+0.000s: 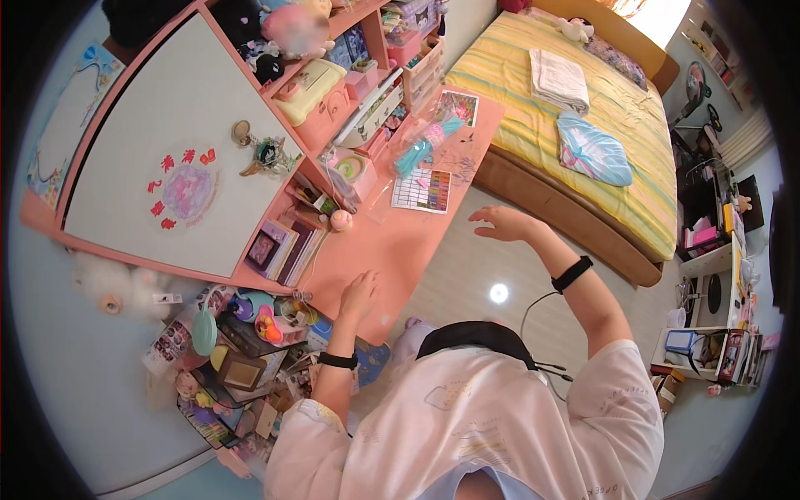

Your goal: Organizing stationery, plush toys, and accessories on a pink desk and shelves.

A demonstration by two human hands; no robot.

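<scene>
My left hand [360, 295] is over the near part of a pink desk [381, 250], palm down and holding nothing; whether it touches the desktop I cannot tell. My right hand [503, 224] is empty above the floor, between desk and bed, with its fingers somewhat apart. Beyond my hands, a printed chart with colour swatches [431, 192] lies on the desk. Past it are a bundle of turquoise sticks in clear plastic [422, 150] and a colourful picture sheet [464, 107]. A pink round object [341, 220] sits by the shelf, nearest my left hand.
Shelves with books [294, 250] and a pink-and-cream box [312, 94] rise along the desk's left side. A cluttered stand [244, 369] is at lower left. To the right is a bed [506, 56] with a folded white towel [558, 80] and a light-blue cloth item [594, 150].
</scene>
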